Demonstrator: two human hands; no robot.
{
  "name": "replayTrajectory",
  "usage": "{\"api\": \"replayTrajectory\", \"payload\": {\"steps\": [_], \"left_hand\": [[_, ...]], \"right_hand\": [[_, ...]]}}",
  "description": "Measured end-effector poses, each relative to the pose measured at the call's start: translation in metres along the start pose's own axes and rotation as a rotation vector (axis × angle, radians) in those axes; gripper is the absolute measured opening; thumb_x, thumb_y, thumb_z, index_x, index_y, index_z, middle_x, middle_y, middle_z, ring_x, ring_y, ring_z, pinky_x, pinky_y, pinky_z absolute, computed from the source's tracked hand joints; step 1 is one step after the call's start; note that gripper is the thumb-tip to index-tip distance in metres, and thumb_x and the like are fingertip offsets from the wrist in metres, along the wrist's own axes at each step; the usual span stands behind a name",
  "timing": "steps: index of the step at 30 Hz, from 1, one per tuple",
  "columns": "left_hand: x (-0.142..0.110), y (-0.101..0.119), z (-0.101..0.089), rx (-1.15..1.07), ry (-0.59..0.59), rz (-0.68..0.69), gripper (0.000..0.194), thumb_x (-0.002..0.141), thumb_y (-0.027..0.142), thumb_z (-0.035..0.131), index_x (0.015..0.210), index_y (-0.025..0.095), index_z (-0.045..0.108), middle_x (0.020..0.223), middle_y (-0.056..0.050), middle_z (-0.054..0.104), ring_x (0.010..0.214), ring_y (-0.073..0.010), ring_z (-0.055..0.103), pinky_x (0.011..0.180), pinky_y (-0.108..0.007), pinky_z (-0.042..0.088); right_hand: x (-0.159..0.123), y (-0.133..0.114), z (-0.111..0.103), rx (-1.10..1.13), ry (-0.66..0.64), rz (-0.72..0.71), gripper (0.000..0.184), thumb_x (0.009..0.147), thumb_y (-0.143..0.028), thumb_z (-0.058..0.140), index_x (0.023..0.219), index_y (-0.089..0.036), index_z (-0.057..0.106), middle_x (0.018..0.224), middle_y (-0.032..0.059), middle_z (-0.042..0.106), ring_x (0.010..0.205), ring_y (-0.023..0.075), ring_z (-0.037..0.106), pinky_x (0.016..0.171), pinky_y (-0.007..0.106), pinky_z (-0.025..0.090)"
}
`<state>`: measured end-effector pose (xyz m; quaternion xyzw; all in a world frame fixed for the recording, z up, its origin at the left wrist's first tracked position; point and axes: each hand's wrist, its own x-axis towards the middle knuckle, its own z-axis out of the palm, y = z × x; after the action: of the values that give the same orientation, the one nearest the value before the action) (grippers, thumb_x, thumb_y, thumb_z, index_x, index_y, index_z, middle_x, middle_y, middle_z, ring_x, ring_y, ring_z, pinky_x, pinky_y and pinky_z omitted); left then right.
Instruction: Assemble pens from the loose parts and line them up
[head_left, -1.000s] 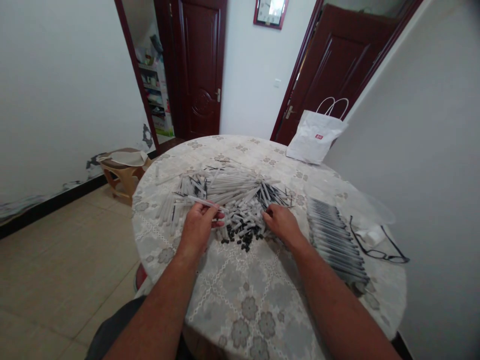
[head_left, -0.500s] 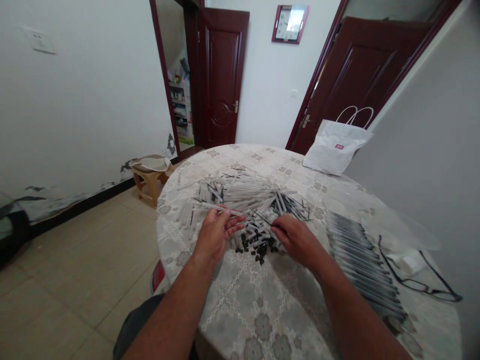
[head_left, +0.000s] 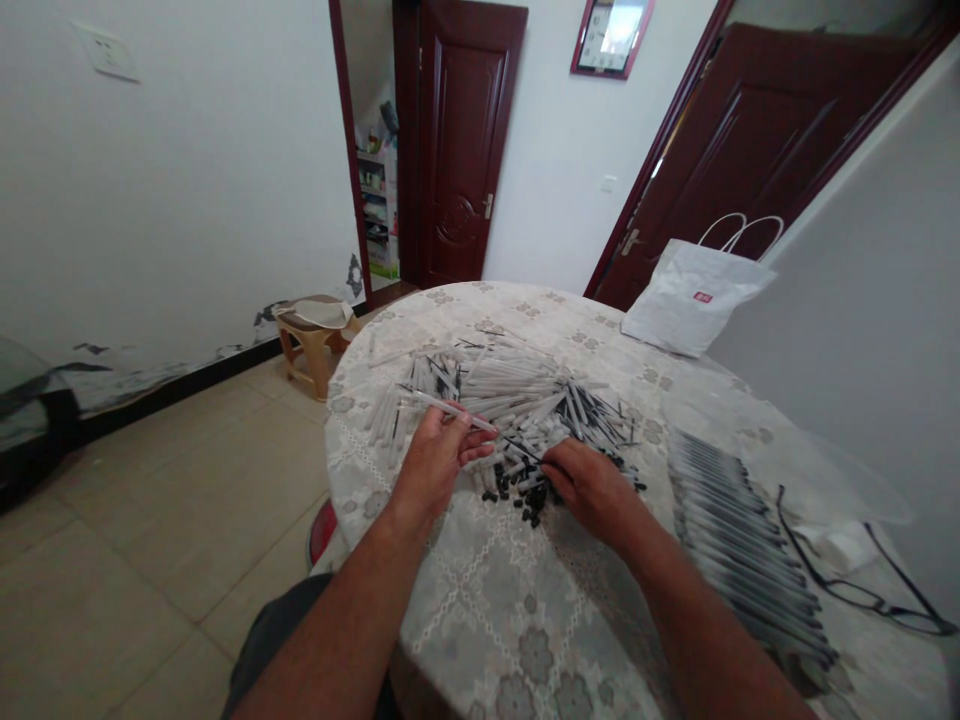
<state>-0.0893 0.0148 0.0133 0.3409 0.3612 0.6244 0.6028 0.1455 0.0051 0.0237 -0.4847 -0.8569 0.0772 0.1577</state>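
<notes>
My left hand [head_left: 439, 442] pinches a whitish translucent pen barrel [head_left: 454, 409] between thumb and fingers. In my right hand [head_left: 585, 475] is a thin dark pen refill [head_left: 520, 446], gripped near its rear end. The refill's far end points left and meets, or nearly meets, the barrel's right end; whether it is inside I cannot tell. Behind both hands lies a heap of pale pen barrels [head_left: 510, 378], with dark-cored ones [head_left: 589, 410] to its right. Small black pen caps or plugs [head_left: 532, 500] are scattered between and below my hands.
On the round table's patterned cloth [head_left: 480, 600], a row of dark-filled pens [head_left: 742, 540] lies at right. Eyeglasses [head_left: 862, 597] are beside it, by a clear plastic sheet [head_left: 840, 465]. A white paper bag [head_left: 694, 295] stands at the back right; a stool [head_left: 311, 340] is beyond the left edge.
The refill in my right hand has come up against the barrel's right end, closing the gap between them. The whole view has shifted slightly as the head moved.
</notes>
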Motion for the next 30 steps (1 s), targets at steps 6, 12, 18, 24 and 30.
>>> {"api": "replayTrajectory", "payload": {"steps": [6, 12, 18, 24, 30], "left_hand": [[-0.002, -0.002, 0.001, 0.129, -0.01, -0.009, 0.028, 0.087, 0.036, 0.069, 0.103, 0.02, 0.052, 0.095, -0.007, 0.074, 0.086, -0.0229, 0.076, 0.072, -0.035, 0.062], [-0.002, 0.003, 0.0, 0.133, 0.044, -0.007, 0.023, 0.088, 0.033, 0.068, 0.1, 0.02, 0.052, 0.092, -0.005, 0.073, 0.082, -0.0217, 0.077, 0.068, -0.032, 0.062], [-0.009, 0.004, 0.005, 0.026, -0.08, -0.136, 0.026, 0.086, 0.032, 0.073, 0.098, 0.02, 0.053, 0.094, -0.007, 0.074, 0.079, -0.0218, 0.077, 0.065, -0.031, 0.062], [-0.016, -0.001, 0.009, -0.053, -0.234, -0.284, 0.027, 0.085, 0.03, 0.077, 0.096, 0.018, 0.055, 0.095, -0.01, 0.075, 0.081, -0.0216, 0.076, 0.067, -0.03, 0.062], [-0.016, -0.001, 0.007, -0.083, -0.241, -0.291, 0.027, 0.083, 0.027, 0.079, 0.094, 0.017, 0.056, 0.094, -0.011, 0.075, 0.08, -0.0199, 0.076, 0.067, -0.028, 0.062]], "right_hand": [[0.0, 0.001, 0.005, 0.01, 0.039, -0.02, 0.017, 0.104, -0.024, 0.05, 0.097, -0.02, 0.065, 0.095, 0.006, 0.062, 0.089, 0.0194, 0.061, 0.082, 0.03, 0.046], [0.0, -0.001, 0.005, 0.125, 0.138, -0.113, 0.02, 0.101, -0.019, 0.049, 0.11, -0.021, 0.066, 0.1, 0.0087, 0.065, 0.092, 0.0212, 0.063, 0.085, 0.034, 0.049], [-0.002, -0.017, 0.004, 0.442, 0.172, 0.018, 0.014, 0.098, -0.028, 0.059, 0.106, -0.022, 0.068, 0.085, 0.0026, 0.068, 0.076, 0.018, 0.064, 0.072, 0.03, 0.05], [-0.002, -0.026, 0.014, 1.047, 0.135, 0.215, 0.023, 0.092, -0.043, 0.068, 0.09, -0.021, 0.065, 0.061, -0.0042, 0.062, 0.05, 0.0115, 0.054, 0.049, 0.023, 0.043], [0.0, -0.021, 0.021, 1.137, 0.118, 0.213, 0.024, 0.089, -0.042, 0.073, 0.094, -0.02, 0.067, 0.064, -0.0024, 0.067, 0.053, 0.0119, 0.059, 0.052, 0.023, 0.047]]}}
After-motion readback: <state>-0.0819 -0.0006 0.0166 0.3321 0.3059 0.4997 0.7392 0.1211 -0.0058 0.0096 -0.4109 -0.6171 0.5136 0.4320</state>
